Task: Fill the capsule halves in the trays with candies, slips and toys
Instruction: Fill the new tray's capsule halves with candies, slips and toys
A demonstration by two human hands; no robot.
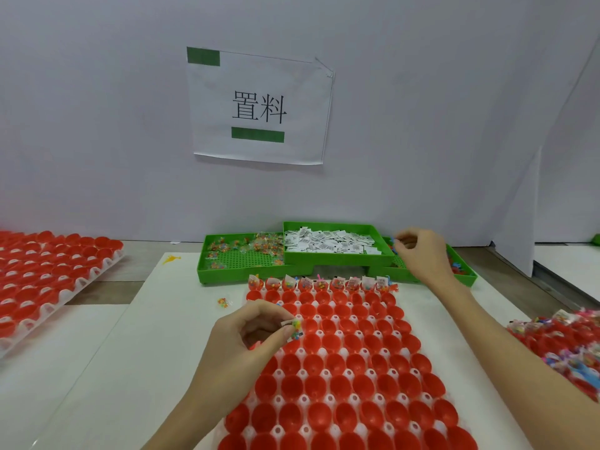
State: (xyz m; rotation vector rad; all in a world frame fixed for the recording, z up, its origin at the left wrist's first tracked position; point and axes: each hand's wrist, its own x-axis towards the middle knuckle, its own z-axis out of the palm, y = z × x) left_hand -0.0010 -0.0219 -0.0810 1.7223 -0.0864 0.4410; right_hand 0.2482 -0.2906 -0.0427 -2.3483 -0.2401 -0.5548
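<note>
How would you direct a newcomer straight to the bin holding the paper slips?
Start at the sign taped to the wall and drop to the three green bins below. The slip bin is the middle, raised one, full of white printed slips; its neighbours hold colourful items.

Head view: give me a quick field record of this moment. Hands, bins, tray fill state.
left hand: pinches a candy packet with a slip, over the middle tray's left edge
right hand: reaches over the toy bin, fingers pinching a small toy
candy bin: green, left, partly stocked
slip bin: green, centre, raised on the other two, full of white slips
middle tray: far row filled, remaining red halves empty
left tray: red halves, contents unclear
right tray: halves filled
</note>
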